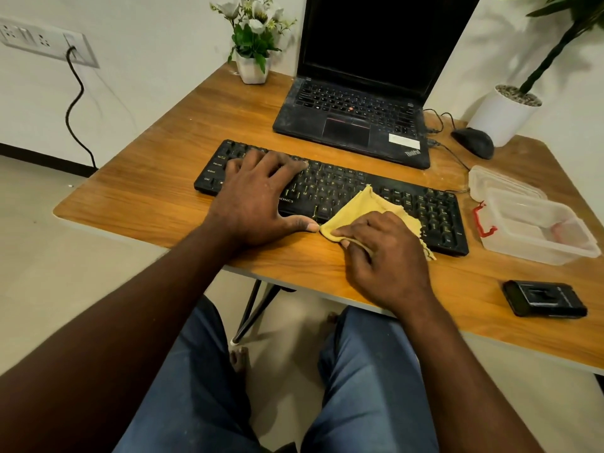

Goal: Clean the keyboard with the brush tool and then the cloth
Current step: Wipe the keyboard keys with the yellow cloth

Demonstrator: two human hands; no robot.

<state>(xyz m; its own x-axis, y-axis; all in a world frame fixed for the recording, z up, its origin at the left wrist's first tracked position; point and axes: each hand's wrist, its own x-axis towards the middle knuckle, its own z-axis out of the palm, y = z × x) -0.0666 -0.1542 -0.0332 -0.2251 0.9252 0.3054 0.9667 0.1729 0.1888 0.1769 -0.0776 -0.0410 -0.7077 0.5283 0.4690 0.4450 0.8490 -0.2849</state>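
Observation:
A black keyboard [359, 188] lies across the middle of the wooden table [157, 191]. My left hand [258, 194] rests flat on its left half, fingers spread over the keys and thumb along the front edge. My right hand [382, 253] grips a yellow cloth [356, 210] at the keyboard's front edge, near the middle. The cloth drapes over the lower keys and the front rim. A black cleaning tool [544, 299] lies on the table at the near right, away from both hands.
A dusty black laptop [353, 122] stands open behind the keyboard. A black mouse [474, 142], a white plant pot [503, 116] and clear plastic containers [536, 230] occupy the right side. A small flower pot [253, 68] sits at the back. My knees are under the table edge.

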